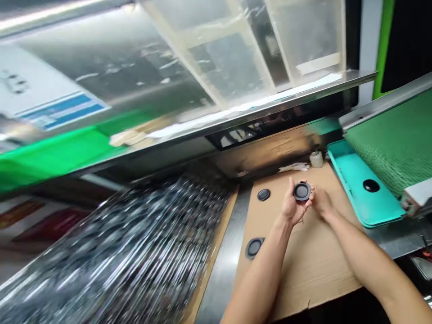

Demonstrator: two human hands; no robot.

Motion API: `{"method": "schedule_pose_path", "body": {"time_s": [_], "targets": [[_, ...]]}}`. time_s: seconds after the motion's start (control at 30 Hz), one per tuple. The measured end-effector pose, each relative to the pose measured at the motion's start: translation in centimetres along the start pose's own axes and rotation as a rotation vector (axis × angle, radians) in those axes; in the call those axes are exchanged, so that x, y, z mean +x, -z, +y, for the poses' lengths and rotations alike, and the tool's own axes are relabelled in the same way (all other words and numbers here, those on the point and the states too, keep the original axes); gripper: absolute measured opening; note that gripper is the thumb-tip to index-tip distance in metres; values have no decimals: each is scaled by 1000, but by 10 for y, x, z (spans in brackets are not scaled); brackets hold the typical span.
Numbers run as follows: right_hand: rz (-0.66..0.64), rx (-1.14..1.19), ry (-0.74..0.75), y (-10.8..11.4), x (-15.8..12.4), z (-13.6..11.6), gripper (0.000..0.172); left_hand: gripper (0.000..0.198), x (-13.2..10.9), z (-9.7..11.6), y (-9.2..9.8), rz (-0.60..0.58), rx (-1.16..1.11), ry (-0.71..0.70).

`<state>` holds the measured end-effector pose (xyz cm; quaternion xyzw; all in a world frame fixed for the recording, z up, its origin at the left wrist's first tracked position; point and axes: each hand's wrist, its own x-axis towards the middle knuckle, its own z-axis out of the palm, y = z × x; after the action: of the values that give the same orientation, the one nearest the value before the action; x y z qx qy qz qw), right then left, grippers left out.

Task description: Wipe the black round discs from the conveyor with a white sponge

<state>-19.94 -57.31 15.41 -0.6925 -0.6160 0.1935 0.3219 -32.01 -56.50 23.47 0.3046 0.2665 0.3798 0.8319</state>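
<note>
My left hand point(292, 208) grips a round black disc point(302, 191) with a grey centre, holding it up above a sheet of cardboard point(303, 265). My right hand point(320, 201) is closed on the same disc from the right side, fingers curled round its rim. Two more black discs lie flat on the cardboard: one point(263, 194) to the left of my hands, another point(254, 247) nearer me by my left forearm.
A large heap of dark shiny parts point(135, 252) fills the left side, blurred. To the right a teal tray point(361, 189) holds one black disc point(371, 185), beside a green conveyor belt point(394, 144). A small white bottle point(316, 159) stands at the back. A metal shelf point(236, 112) overhangs.
</note>
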Motion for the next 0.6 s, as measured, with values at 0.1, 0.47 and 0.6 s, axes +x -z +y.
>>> {"method": "schedule_pose_path", "body": {"time_s": [0.1,0.47,0.6], "targets": [[50,-81,-78,-11,15,0,34,44,-13,0,50,109,-296,90],[272,-38,-72,-13,38,8,33,48,-12,4,87,203,-697,101],[340,59,8,-15,32,4,27,48,-14,7,85,166,-698,118]]}}
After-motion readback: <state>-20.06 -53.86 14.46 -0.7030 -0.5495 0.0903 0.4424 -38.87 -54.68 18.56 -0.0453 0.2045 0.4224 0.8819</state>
